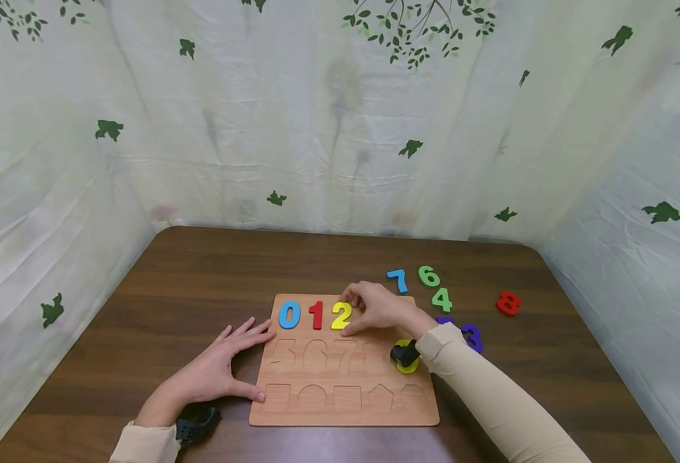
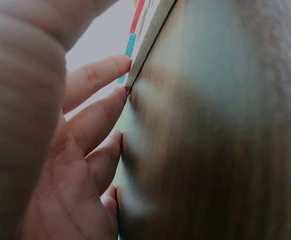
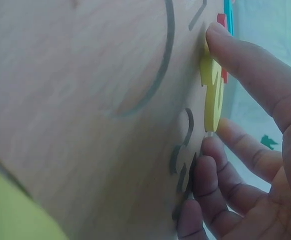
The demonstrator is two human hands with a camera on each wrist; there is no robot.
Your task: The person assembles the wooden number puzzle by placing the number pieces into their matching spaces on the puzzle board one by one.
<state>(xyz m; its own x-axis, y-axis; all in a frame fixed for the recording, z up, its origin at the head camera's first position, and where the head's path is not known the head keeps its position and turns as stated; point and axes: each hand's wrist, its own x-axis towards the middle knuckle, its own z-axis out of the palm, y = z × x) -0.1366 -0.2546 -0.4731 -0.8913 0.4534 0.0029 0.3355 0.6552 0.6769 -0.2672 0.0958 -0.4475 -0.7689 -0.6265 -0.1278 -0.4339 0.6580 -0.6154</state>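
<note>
A wooden number board [image 1: 305, 415] with outlined slots lies on the table. Along its top row are a blue number 0 [image 1: 289, 315], a red number 1 [image 1: 315, 316] and a yellow number 2 [image 1: 341, 316]. My right hand [image 1: 382, 307] pinches the yellow 2 [image 3: 214, 105] between thumb and index finger, the other fingers curled close over the board. In the right wrist view, the 2 stands proud of the wood. My left hand [image 1: 224, 363] is spread at the board's left side, thumb on the lower corner and fingertips [image 2: 120, 64] at the edge.
Beyond the board's right side lie a blue 7 [image 1: 398, 280], green 6 [image 1: 429, 276], green 4 [image 1: 441, 299] and red 8 [image 1: 508, 303]. A purple 3 [image 1: 472, 337] lies beside the right sleeve. A yellow piece [image 1: 407, 367] is partly hidden beneath the wrist camera [image 1: 403, 353].
</note>
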